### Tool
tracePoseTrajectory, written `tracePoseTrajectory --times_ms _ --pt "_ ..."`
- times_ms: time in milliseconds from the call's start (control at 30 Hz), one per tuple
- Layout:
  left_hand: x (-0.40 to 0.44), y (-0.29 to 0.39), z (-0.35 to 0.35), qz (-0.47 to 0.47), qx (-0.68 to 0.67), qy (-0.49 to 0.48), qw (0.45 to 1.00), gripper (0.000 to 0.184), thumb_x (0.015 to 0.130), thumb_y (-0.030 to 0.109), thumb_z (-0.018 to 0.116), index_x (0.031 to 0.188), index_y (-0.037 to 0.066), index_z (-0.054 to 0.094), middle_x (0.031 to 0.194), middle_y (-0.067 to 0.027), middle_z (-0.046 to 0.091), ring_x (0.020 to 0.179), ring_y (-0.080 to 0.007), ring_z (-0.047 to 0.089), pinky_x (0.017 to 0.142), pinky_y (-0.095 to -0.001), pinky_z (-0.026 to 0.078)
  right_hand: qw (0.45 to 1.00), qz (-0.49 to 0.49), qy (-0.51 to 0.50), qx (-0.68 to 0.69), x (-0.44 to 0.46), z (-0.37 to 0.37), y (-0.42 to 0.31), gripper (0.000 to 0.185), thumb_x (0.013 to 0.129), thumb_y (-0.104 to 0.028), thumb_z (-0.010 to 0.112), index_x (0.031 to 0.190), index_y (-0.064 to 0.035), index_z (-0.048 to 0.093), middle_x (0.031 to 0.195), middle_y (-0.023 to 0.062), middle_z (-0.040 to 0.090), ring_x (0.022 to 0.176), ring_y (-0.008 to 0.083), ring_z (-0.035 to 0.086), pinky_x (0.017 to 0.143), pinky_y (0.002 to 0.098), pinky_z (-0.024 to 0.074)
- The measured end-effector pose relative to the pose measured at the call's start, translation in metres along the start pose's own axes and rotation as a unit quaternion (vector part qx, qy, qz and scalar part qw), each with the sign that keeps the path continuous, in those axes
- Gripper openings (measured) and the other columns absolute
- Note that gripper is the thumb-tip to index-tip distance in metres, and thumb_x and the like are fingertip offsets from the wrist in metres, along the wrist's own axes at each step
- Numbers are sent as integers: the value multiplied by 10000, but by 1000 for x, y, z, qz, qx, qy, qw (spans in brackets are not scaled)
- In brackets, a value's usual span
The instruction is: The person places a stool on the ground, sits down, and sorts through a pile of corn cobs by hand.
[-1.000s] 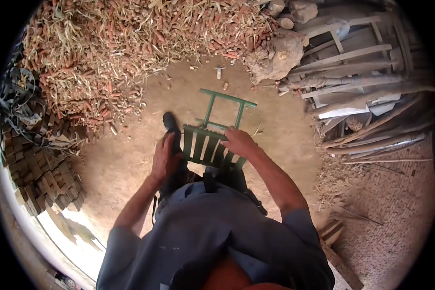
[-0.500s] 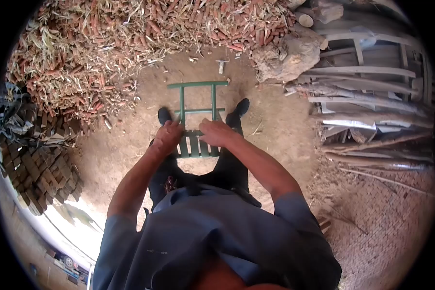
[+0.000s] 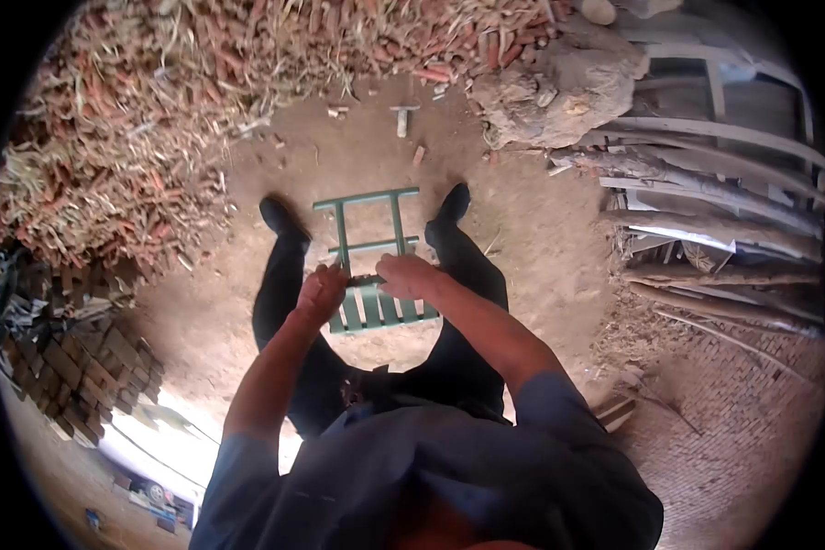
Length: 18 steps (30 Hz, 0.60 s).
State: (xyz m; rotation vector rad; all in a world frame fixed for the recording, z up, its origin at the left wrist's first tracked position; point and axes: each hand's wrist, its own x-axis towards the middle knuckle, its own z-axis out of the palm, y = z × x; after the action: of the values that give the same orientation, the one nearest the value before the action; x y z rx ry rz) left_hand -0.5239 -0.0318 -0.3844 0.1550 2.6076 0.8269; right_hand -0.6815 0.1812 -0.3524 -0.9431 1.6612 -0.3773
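A green slatted stool (image 3: pixel 368 246), its frame two legs joined by crossbars, is held between my spread legs. Its far crossbar points away from me and the slats (image 3: pixel 385 310) lie on the near side. My left hand (image 3: pixel 323 288) is closed around the left of the frame, where the legs meet the slats. On the opposite side my right hand (image 3: pixel 408 277) grips the same edge, fingers curled over it. Parts of the frame under both hands are hidden.
A large heap of corn cobs (image 3: pixel 156 119) covers the ground ahead and left. A big rock-like lump (image 3: pixel 559 96) sits ahead right, beside stacked wooden poles (image 3: pixel 706 225). Stacked bricks or blocks (image 3: pixel 64 367) stand at left. A T-shaped piece (image 3: pixel 402 121) lies on the dirt.
My legs have spread wider, the left foot shifting left. The stool and both hands sit lower in view, and more of the slats shows. Both hands keep their grip.
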Motion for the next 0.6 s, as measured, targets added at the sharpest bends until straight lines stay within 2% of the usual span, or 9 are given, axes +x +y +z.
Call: tracePoseTrajectory --times_ms 33,133,167,200,233,400,500,600 --pt "-1 -10 14 -29 -98 4 995 276 725 13 712 951 119 592 846 -106 597 818 -325 618 709 -431 504 1000 -3 7 2 10 7 7 341 947 -317 696 1061 4 672 1135 185 649 1046 388 688 908 487 557" --pt "-2 -40 60 -73 -190 -18 979 343 678 -3 755 958 113 597 881 -112 619 835 -331 624 727 -434 509 1000 -4 -7 -3 44 32 33 341 946 -313 714 1057 7 669 1122 184 652 1031 389 694 892 489 565" --pt "-6 -47 79 -91 -229 -15 969 96 855 117 684 902 119 600 840 -61 576 801 -237 579 710 -380 462 1000 -6 -16 5 54 47 40 341 946 -313 714 1057 7 669 1122 184 652 1031 389 694 892 489 565" --pt "-3 -53 91 -94 -234 -4 968 104 947 183 646 871 133 596 807 -30 550 783 -198 551 728 -358 436 1000 -4 -29 3 63 51 50 349 945 -315 723 1062 9 666 1121 188 652 1035 392 693 895 491 564" --pt "0 -59 102 -97 -240 7 966 225 1040 250 608 841 147 592 775 1 525 765 -158 523 746 -336 409 999 -3 -43 -1 73 55 61 358 944 -317 731 1067 12 663 1120 192 652 1040 395 692 898 494 563" --pt "1 -90 157 -115 -297 3 948 229 1054 252 580 845 160 553 736 -18 504 765 -175 522 794 -347 400 998 -25 -50 29 116 93 104 343 942 -336 727 1052 -18 660 1098 198 656 1006 418 677 864 524 532" --pt "11 -112 179 -112 -284 -45 951 183 1057 223 574 889 151 559 763 -41 519 744 -196 525 737 -369 412 997 -30 -68 21 132 89 120 343 944 -346 721 1048 -25 659 1085 196 660 994 417 679 849 526 532" --pt "16 -127 176 -65 -222 -83 969 100 984 175 656 957 125 573 815 -85 580 746 -250 571 679 -418 459 998 -32 -44 23 140 88 121 347 950 -358 710 1045 -29 655 1073 192 664 993 418 678 837 534 531"
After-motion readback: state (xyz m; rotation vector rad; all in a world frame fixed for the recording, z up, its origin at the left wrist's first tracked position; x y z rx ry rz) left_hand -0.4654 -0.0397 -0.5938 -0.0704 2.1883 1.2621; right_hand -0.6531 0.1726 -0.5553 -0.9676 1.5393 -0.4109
